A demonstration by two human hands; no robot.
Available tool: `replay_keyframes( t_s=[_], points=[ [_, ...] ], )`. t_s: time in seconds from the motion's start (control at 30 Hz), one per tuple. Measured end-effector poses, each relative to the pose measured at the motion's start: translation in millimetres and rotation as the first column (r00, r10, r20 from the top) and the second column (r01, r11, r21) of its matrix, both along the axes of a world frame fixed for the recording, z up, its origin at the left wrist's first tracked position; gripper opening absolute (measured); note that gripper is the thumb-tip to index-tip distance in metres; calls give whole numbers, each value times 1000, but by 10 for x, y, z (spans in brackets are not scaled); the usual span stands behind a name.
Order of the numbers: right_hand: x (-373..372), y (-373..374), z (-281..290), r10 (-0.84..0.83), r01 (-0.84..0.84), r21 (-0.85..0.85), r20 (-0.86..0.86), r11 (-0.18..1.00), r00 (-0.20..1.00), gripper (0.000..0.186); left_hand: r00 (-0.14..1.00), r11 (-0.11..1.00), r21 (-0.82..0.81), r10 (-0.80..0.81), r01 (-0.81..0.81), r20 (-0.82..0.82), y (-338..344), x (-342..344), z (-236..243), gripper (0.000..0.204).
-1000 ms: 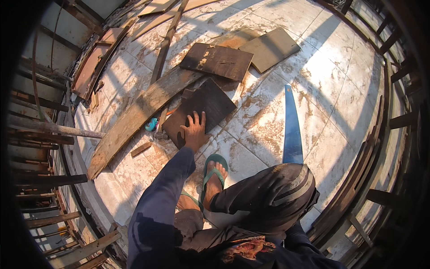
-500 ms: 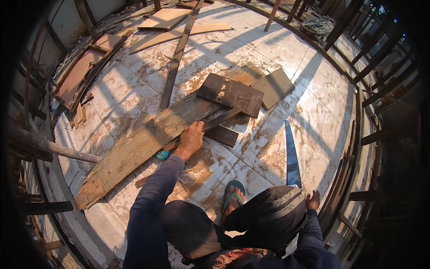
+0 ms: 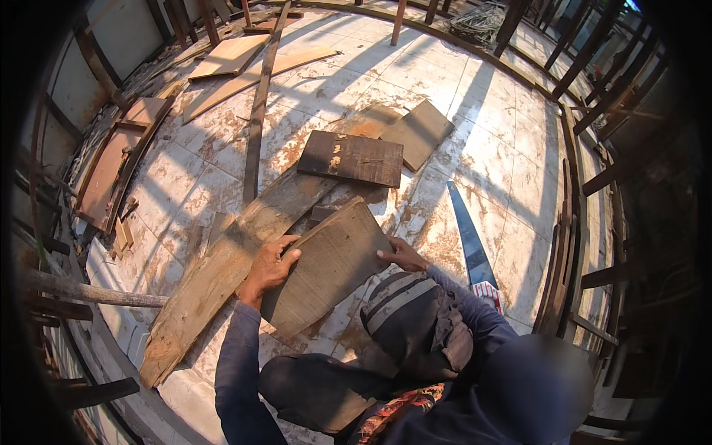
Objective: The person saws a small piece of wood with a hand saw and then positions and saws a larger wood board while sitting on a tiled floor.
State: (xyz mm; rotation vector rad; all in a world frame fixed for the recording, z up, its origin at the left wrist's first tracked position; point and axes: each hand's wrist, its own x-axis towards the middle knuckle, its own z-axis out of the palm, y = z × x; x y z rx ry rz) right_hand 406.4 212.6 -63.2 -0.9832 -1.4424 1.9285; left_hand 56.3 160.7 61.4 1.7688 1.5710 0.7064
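Note:
A short, wide wooden board (image 3: 330, 267) with saw-marked grain is held up at a tilt in front of my knees. My left hand (image 3: 268, 271) grips its left edge, the thumb over the top face. On the opposite edge my right hand (image 3: 404, 254) has hold of it, thumb on the face and fingers mostly hidden. Beneath and to the left lies a long weathered plank (image 3: 215, 285), slanting across the floor. A dark short board (image 3: 351, 159) rests across the plank's far end. To the right is a handsaw (image 3: 469, 233) with a blue blade and a red-and-white handle.
A greyish board (image 3: 419, 133) lies behind the dark one. A narrow wooden strip (image 3: 259, 111) runs away across the tiled floor (image 3: 512, 193). Panels (image 3: 230, 55) lie at the far left. A pole (image 3: 96, 295) juts in from the left, and timber posts stand around the edges.
My left hand has lifted the board and turned its broad face up. My right hand has come from beside the saw handle to grip the board's right edge. The view has shifted.

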Motion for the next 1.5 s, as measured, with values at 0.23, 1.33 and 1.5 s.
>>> replay_keyframes(
  t_s=[0.23, 1.33, 1.5],
  points=[
    [-32, -66, -139, -249, 245, -72, -52, 967, 967, 44, 998, 994, -105, 7, -13, -58, 150, 47, 11, 41],
    [231, 2488, -762, -416, 279, -538, -151, 796, 897, 46, 922, 942, -295, 38, -162, -385, -882, 472, 701, 55],
    [-31, 2268, -509, -517, 321, -503, -319, 802, 794, 43, 896, 937, -311, 8, -162, -444, -737, 403, 556, 53]
  ],
)
